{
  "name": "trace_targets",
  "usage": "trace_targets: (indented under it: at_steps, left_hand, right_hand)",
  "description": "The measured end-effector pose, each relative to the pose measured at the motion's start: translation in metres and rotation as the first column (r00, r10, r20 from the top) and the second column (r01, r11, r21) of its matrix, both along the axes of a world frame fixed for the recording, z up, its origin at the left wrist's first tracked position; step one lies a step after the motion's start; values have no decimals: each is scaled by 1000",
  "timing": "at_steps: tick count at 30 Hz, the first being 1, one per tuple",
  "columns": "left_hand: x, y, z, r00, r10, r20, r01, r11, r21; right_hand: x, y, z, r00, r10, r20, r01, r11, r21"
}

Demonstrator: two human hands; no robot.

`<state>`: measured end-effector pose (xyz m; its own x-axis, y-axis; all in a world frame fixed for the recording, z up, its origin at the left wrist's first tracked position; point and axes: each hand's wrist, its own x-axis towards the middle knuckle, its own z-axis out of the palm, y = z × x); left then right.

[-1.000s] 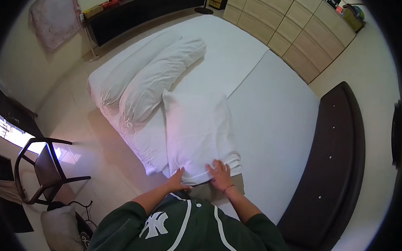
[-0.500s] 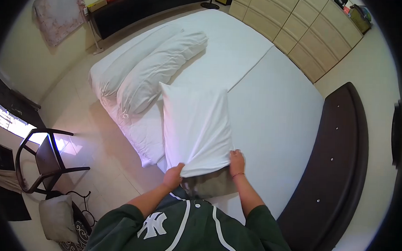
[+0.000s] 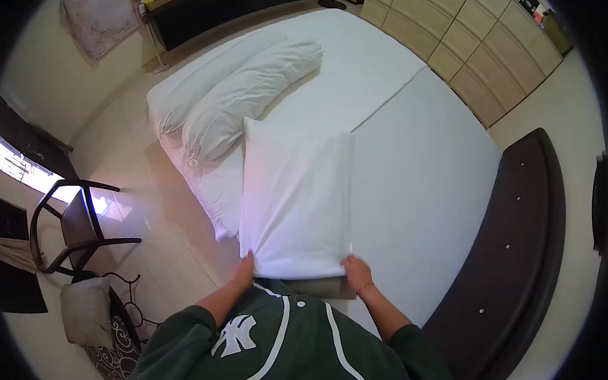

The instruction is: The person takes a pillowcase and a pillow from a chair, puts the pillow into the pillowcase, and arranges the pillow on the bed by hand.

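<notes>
A white pillowcase (image 3: 300, 196) lies on the bed around a pillow, its near edge toward my body. A strip of the grey-brown pillow (image 3: 317, 287) shows beyond that edge. My left hand (image 3: 243, 269) is closed on the near left corner of the pillowcase. At the near right corner, my right hand (image 3: 359, 272) pinches the fabric between fingers and thumb. The cloth is stretched between both hands, with diagonal creases on its left half.
Two long white bolsters (image 3: 254, 94) rest on the far left of the white bed (image 3: 425, 167). A dark headboard (image 3: 509, 264) borders the right. On the left floor are a dark chair (image 3: 82, 226) and a grey cushion (image 3: 87, 310). Drawers (image 3: 469, 55) stand behind.
Both hands have drawn the pillowcase edge toward my body, and less of the pillow shows than half a second ago. The case lies flatter and straighter. My left hand has shifted left.
</notes>
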<state>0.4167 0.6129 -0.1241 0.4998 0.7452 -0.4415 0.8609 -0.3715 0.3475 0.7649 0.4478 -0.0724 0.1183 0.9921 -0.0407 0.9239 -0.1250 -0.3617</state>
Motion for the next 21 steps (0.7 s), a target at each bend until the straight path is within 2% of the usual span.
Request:
trace_targets:
  at_steps: [1,3,5,7,8,9,10,11,13,14,15,17,19,21]
  left_hand:
    - [-19,-12,-28,998,-64,-23,64,998,3]
    - [-27,-18,-35,993,-111,31,110,993,42]
    - [-33,-18,-18,989,-103,110,94,992,82]
    - [-42,-29,1,990,-121,73,122,993,-7]
    - [-46,-33,9,989,-136,60,139,989,-49]
    - [-46,-35,11,988,-146,52,150,985,-86]
    - [-55,-43,6,996,-85,18,86,974,-209]
    - [-62,-43,-3,997,-57,59,69,974,-216]
    - [-67,-40,-3,991,-2,132,34,971,-236]
    - [-64,-39,6,996,9,93,17,962,-274]
    - [-58,-38,20,996,18,84,7,958,-285]
    - [-50,-38,32,997,31,69,-9,954,-301]
    - [-54,-41,17,995,3,97,23,964,-266]
    - [-49,-38,23,997,2,74,18,963,-270]
  right_hand:
    - [-2,-18,-10,994,40,106,-11,964,-266]
    - [-2,-34,-18,998,54,10,-51,973,-223]
    - [-7,-31,-6,997,56,-56,-60,996,-72]
    - [-14,-30,8,988,57,-147,-44,995,89]
    - [-14,-44,-13,980,68,-189,-68,998,5]
    - [-3,-58,-39,974,208,-90,-225,926,-302]
    - [13,-63,-39,922,243,-303,-357,837,-415]
    - [23,-70,-38,828,228,-512,-499,718,-486]
    - [41,-58,-32,886,-123,-448,-213,750,-626]
    - [48,-60,-49,646,-455,-613,130,857,-499]
    - [65,-60,-94,355,-550,-756,398,821,-410]
    - [60,-32,-76,75,-766,-638,491,586,-645]
    - [40,-6,-72,-29,-772,-635,309,597,-740]
    - [11,17,-113,-198,-721,-665,274,610,-743]
